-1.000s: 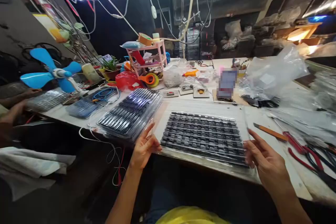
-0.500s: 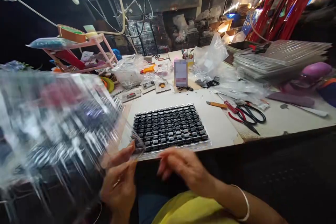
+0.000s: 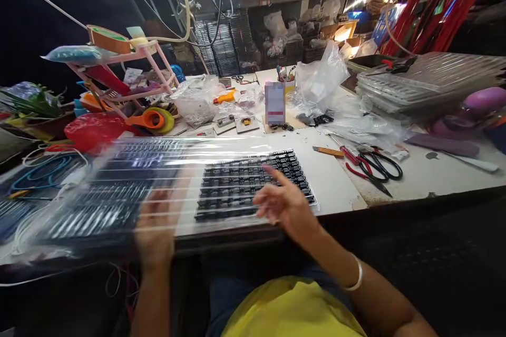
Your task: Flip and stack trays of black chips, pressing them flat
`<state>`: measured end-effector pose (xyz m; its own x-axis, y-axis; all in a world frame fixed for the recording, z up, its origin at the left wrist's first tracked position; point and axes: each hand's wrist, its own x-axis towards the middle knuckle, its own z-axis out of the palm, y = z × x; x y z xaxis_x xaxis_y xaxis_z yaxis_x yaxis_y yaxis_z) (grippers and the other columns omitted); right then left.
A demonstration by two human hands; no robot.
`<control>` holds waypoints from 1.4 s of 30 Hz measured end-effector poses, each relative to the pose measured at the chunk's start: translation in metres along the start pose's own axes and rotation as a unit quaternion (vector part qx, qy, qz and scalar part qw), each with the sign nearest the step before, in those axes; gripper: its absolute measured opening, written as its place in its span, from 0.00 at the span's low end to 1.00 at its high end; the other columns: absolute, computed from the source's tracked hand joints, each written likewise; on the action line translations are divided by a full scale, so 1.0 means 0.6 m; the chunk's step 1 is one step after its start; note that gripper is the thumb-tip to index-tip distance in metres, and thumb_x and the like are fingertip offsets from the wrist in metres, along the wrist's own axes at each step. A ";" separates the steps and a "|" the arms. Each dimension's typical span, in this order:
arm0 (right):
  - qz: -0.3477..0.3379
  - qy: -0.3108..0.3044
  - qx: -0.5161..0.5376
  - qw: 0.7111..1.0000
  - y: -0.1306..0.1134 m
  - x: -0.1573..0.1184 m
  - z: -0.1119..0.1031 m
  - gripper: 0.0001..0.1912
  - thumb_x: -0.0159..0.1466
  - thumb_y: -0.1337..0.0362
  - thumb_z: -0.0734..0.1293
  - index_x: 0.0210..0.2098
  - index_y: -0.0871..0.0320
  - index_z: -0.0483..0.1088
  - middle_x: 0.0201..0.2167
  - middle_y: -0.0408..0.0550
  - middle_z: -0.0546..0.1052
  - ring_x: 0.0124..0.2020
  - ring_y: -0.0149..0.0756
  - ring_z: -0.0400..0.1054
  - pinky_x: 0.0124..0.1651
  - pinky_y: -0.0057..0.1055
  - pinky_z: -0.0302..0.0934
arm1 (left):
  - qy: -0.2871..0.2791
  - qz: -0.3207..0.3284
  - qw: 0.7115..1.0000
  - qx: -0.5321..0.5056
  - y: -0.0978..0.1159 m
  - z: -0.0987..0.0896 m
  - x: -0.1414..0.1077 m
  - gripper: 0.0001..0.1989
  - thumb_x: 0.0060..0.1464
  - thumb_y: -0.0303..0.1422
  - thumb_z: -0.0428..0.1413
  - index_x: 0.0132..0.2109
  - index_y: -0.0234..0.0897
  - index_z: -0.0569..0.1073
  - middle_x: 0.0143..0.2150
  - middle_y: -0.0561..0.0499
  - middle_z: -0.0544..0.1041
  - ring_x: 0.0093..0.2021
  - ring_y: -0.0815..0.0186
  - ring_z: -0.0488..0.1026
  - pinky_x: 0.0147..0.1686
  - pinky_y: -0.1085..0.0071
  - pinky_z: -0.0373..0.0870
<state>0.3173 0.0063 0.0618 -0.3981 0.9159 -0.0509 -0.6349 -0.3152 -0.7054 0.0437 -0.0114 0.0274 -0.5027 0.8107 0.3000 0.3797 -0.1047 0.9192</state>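
Note:
A clear plastic tray [image 3: 106,189], smeared by motion, stretches from the left side across part of a tray of small black parts [image 3: 294,174]. That filled tray lies on the white tabletop, its parts in close rows. At the near edge of the clear tray is my left hand [image 3: 156,226], blurred and seen partly through the plastic, seemingly gripping it. My right hand [image 3: 284,205] is over the filled tray's near right side, index finger stretched out and the others loosely curled, with nothing visible in it. Whether it touches the clear tray I cannot tell.
To the right lie a utility knife [image 3: 328,151], red-handled pliers [image 3: 367,176] and black scissors [image 3: 381,163]. Stacked clear trays [image 3: 427,81] stand farther right. A phone-like screen [image 3: 275,102], plastic bags [image 3: 322,81] and a pink rack [image 3: 130,71] stand at the back.
The clear tray has swung down from a raised, tilted position at left and now reaches over the filled tray. My right hand has risen and its index finger has extended.

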 end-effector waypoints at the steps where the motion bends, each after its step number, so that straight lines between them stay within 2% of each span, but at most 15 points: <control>1: -0.019 0.034 -0.038 0.999 -0.018 0.004 -0.025 0.31 0.60 0.61 0.67 0.59 0.58 0.52 0.27 0.45 0.77 0.23 0.32 0.72 0.15 0.19 0.54 | 0.019 -0.053 0.994 -0.094 -0.008 -0.016 0.010 0.25 0.57 0.46 0.50 0.58 0.40 0.62 0.57 0.42 0.69 0.60 0.52 0.63 0.58 0.53 0.61; 3: -0.023 0.080 -0.106 0.991 -0.049 0.011 -0.067 0.33 0.59 0.60 0.66 0.60 0.60 0.51 0.26 0.45 0.77 0.22 0.32 0.71 0.15 0.19 0.52 | 0.014 -0.129 0.966 -0.223 -0.021 -0.040 0.022 0.22 0.54 0.45 0.52 0.52 0.38 0.68 0.47 0.44 0.76 0.54 0.56 0.69 0.58 0.57 0.62; 5: -0.011 0.108 -0.183 0.977 -0.069 0.015 -0.095 0.34 0.58 0.59 0.66 0.60 0.61 0.52 0.26 0.46 0.76 0.22 0.33 0.70 0.16 0.21 0.52 | -0.012 -0.175 0.949 -0.263 -0.030 -0.045 0.025 0.20 0.53 0.44 0.55 0.49 0.37 0.71 0.45 0.44 0.78 0.53 0.58 0.71 0.59 0.59 0.60; 8: 0.008 0.128 -0.267 0.955 -0.084 0.017 -0.117 0.35 0.56 0.56 0.67 0.59 0.62 0.55 0.26 0.47 0.75 0.22 0.35 0.70 0.17 0.24 0.55 | -0.050 -0.190 0.965 -0.176 -0.034 -0.023 0.022 0.22 0.49 0.42 0.60 0.49 0.36 0.72 0.50 0.44 0.76 0.53 0.58 0.70 0.60 0.59 0.58; 13: 0.004 0.179 -0.383 0.906 -0.095 0.006 -0.163 0.41 0.57 0.50 0.67 0.62 0.66 0.53 0.23 0.44 0.71 0.19 0.34 0.66 0.17 0.27 0.57 | -0.122 -0.102 0.987 0.021 -0.036 0.018 0.029 0.26 0.48 0.46 0.58 0.52 0.37 0.72 0.57 0.43 0.70 0.58 0.54 0.65 0.58 0.56 0.60; 16: -0.026 0.232 -0.486 0.842 -0.098 0.001 -0.198 0.37 0.60 0.47 0.63 0.60 0.66 0.57 0.22 0.44 0.70 0.17 0.30 0.63 0.17 0.27 0.56 | -0.156 -0.075 0.983 0.058 -0.036 0.029 0.040 0.30 0.47 0.50 0.56 0.53 0.35 0.71 0.57 0.41 0.70 0.58 0.52 0.65 0.58 0.56 0.60; 18: -0.043 0.245 -0.551 0.797 -0.097 0.004 -0.212 0.33 0.63 0.46 0.60 0.58 0.64 0.61 0.27 0.46 0.72 0.17 0.29 0.63 0.19 0.28 0.58 | -0.167 -0.058 0.982 0.073 -0.032 0.035 0.046 0.30 0.49 0.50 0.55 0.53 0.35 0.71 0.56 0.42 0.71 0.58 0.53 0.65 0.58 0.57 0.59; 20: -0.056 0.234 -0.609 0.756 -0.097 0.014 -0.218 0.29 0.65 0.48 0.57 0.57 0.60 0.62 0.35 0.50 0.73 0.20 0.30 0.65 0.23 0.30 0.61 | -0.171 -0.044 0.980 0.092 -0.028 0.043 0.052 0.28 0.50 0.49 0.54 0.53 0.36 0.71 0.55 0.43 0.72 0.57 0.53 0.66 0.56 0.58 0.61; 24: -0.072 0.187 -0.719 0.665 -0.094 0.048 -0.213 0.24 0.67 0.55 0.54 0.59 0.58 0.62 0.45 0.54 0.70 0.34 0.39 0.69 0.36 0.35 0.64 | -0.194 -0.012 0.967 0.167 -0.025 0.059 0.065 0.29 0.53 0.49 0.50 0.55 0.35 0.70 0.55 0.41 0.71 0.53 0.52 0.68 0.49 0.58 0.67; 28: -0.079 0.142 -0.806 0.569 -0.080 0.074 -0.197 0.23 0.66 0.65 0.52 0.60 0.55 0.61 0.53 0.57 0.66 0.46 0.49 0.65 0.40 0.41 0.64 | -0.208 0.075 0.912 0.346 -0.034 0.082 0.062 0.27 0.57 0.45 0.44 0.59 0.36 0.66 0.58 0.38 0.68 0.57 0.49 0.64 0.53 0.49 0.60; 32: -0.094 0.082 -0.858 0.498 -0.061 0.089 -0.184 0.28 0.61 0.77 0.49 0.58 0.66 0.62 0.62 0.62 0.58 0.57 0.57 0.55 0.52 0.53 0.56 | -0.191 0.131 0.838 0.494 -0.029 0.102 0.044 0.27 0.61 0.41 0.40 0.63 0.33 0.60 0.63 0.32 0.60 0.62 0.44 0.56 0.53 0.41 0.53; 35: -0.096 0.035 -0.873 0.476 -0.053 0.097 -0.188 0.28 0.62 0.77 0.48 0.59 0.67 0.60 0.63 0.61 0.56 0.61 0.57 0.51 0.56 0.54 0.53 | -0.219 0.134 0.814 0.522 -0.015 0.104 0.041 0.28 0.61 0.41 0.42 0.64 0.29 0.58 0.63 0.30 0.59 0.62 0.44 0.56 0.54 0.43 0.53; 37: -0.092 0.014 -0.876 0.473 -0.049 0.099 -0.198 0.25 0.66 0.70 0.50 0.62 0.63 0.57 0.65 0.61 0.53 0.62 0.60 0.49 0.55 0.55 0.55 | -0.244 0.123 0.814 0.512 -0.009 0.099 0.045 0.29 0.61 0.42 0.42 0.65 0.31 0.56 0.63 0.32 0.60 0.62 0.46 0.58 0.55 0.45 0.52; 40: -0.098 -0.012 -0.871 0.481 -0.045 0.095 -0.216 0.30 0.67 0.50 0.54 0.66 0.54 0.49 0.68 0.56 0.42 0.64 0.63 0.41 0.56 0.58 0.53 | -0.268 0.111 0.839 0.460 -0.009 0.087 0.051 0.31 0.60 0.45 0.44 0.65 0.33 0.56 0.64 0.35 0.60 0.63 0.51 0.56 0.58 0.50 0.52; 42: -0.106 -0.028 -0.864 0.491 -0.043 0.091 -0.223 0.33 0.66 0.45 0.54 0.66 0.47 0.46 0.68 0.49 0.40 0.65 0.63 0.37 0.57 0.59 0.50 | -0.266 0.098 0.866 0.412 -0.014 0.082 0.051 0.31 0.60 0.46 0.44 0.65 0.34 0.55 0.64 0.37 0.59 0.65 0.54 0.54 0.59 0.52 0.50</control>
<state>0.4006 0.0976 -0.0173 -0.4919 0.8595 0.1389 0.8255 0.5111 -0.2396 0.0633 0.0423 0.0160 -0.0209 0.9974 0.0686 0.9525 -0.0010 0.3046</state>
